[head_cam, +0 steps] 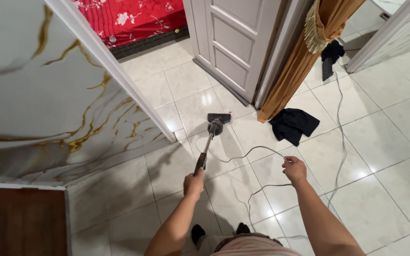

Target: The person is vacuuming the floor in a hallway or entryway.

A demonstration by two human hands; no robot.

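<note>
Vacuuming a tiled floor, cord held clear.

The left hand (pixel 194 183) is closed round the vacuum (pixel 208 142) handle; its head (pixel 218 118) sits well ahead of that hand, near the white door (pixel 231 45). The right hand (pixel 294 169) pinches the grey cord (pixel 257 150), which loops back between both hands. How much floor is done cannot be told; the pale glossy tiles (pixel 380 142) show no visible dirt, and a black cloth (pixel 294 124) lies ahead of the right hand, beside an orange curtain (pixel 304 61). A marbled wall (pixel 39 95) stands left.
</note>
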